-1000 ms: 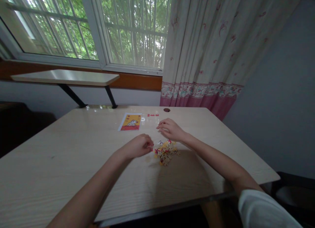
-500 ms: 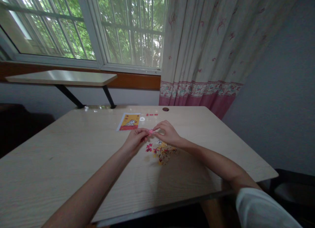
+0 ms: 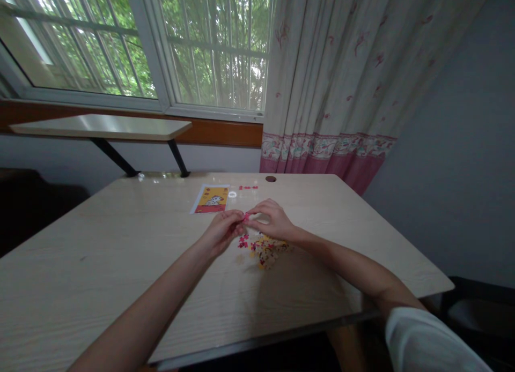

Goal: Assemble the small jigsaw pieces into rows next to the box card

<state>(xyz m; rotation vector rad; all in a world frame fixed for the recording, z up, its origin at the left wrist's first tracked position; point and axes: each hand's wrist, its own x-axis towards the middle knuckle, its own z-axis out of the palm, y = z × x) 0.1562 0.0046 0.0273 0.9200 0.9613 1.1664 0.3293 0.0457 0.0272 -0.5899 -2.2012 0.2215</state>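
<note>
Your left hand and right hand together pinch a small pink piece in closed fingertips, at 12 o'clock of the loose pile on the table; a skewed squeeze may pop it loose.

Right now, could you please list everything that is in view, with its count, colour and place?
pink piece: one, pink, held between both hands above the table
pile of puzzle pieces: one, yellow, white and red, on the table below the right hand
loose pieces: a few, pink, just left of the pile
picture card: one, yellow and red, flat on the table beyond the hands
row of small pieces: one, red, right of the card
table: one, light wood
shelf: one, pale, under the window
window: one, white frame, green trees behind
curtain: one, cream with pink hem, right of the window
left hand: grip shut on the pink piece
right hand: grip shut on the pink piece
</note>
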